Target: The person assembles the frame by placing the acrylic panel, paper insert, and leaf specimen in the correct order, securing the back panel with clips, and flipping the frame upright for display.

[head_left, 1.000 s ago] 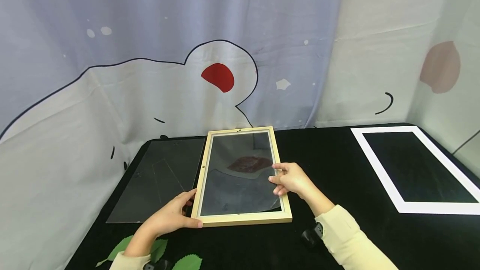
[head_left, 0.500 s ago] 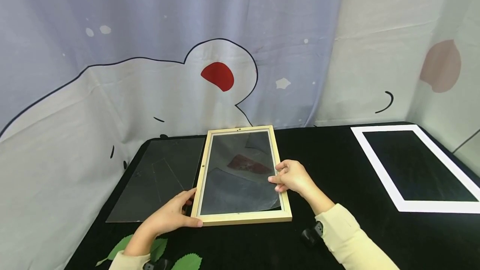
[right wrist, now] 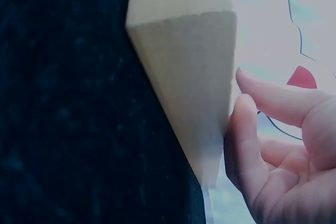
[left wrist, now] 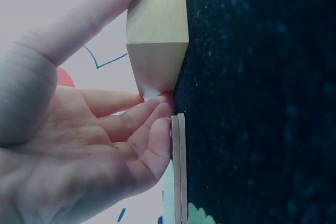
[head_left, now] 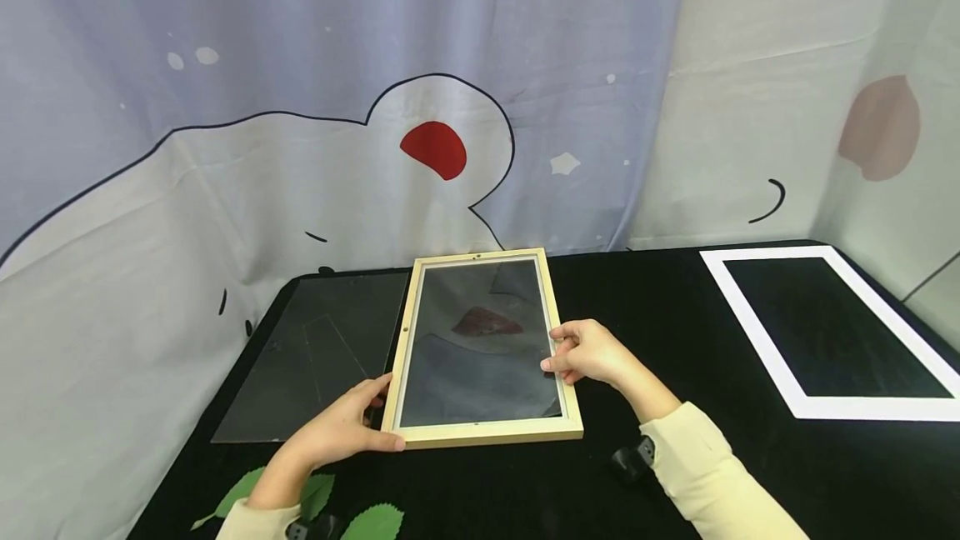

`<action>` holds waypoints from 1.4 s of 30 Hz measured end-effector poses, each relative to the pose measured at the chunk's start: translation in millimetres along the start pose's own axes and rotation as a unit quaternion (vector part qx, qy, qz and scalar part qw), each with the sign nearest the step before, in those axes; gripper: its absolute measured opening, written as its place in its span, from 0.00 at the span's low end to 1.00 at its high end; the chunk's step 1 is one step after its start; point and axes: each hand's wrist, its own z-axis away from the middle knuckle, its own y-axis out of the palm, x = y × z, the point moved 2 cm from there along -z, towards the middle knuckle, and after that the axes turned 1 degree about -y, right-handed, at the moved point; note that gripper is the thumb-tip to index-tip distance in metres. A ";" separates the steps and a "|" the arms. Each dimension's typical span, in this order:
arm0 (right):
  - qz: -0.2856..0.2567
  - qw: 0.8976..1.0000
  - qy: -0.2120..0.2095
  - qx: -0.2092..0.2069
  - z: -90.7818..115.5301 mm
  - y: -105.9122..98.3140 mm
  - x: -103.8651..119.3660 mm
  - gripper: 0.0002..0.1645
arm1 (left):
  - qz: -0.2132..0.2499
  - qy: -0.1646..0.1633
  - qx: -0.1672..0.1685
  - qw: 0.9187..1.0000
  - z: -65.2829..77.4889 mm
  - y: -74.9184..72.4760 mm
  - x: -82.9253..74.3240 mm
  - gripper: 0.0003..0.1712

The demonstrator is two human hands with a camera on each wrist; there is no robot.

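Note:
A pale wooden picture frame [head_left: 482,433] lies on the black cloth, with a glossy clear sheet [head_left: 480,382] inside its rails. The sheet mirrors a dull red patch. My left hand [head_left: 337,432] holds the frame's near left corner, thumb on the front side and fingers along the left side. In the left wrist view its little finger meets the edge of a flat panel [left wrist: 179,166]. On the right rail rests my right hand [head_left: 588,352], thumb and forefinger tips apart at the sheet's inner edge, the other fingers bent beneath.
To the left of the frame lies a dark flat panel [head_left: 307,365]. A white mat border [head_left: 765,348] lies at the right. Green leaf shapes [head_left: 375,521] sit at the near left edge. A printed curtain [head_left: 300,190] hangs right behind the table.
My right hand has shifted slightly right and its thumb a little down. The red reflection in the sheet has shrunk and changed shape. The left hand keeps its place at the corner.

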 end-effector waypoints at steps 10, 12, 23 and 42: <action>0.015 1.000 -0.008 0.001 -1.6 -0.6 -0.4 0.36 | -0.005 -0.005 -0.004 1.000 -1.0 -0.9 -1.3 0.57; 0.021 1.000 -0.009 -0.003 -2.0 0.0 -0.3 0.36 | -0.006 -0.006 -0.004 1.000 -1.0 -1.1 -1.3 0.57; 0.049 0.998 0.009 -0.048 -2.6 5.6 2.1 0.33 | 0.000 -0.006 -0.001 1.000 0.1 -0.8 -0.7 0.57; 0.070 0.995 0.018 -0.066 -1.1 9.1 2.4 0.33 | 0.000 -0.005 -0.001 1.000 1.4 0.4 -0.6 0.57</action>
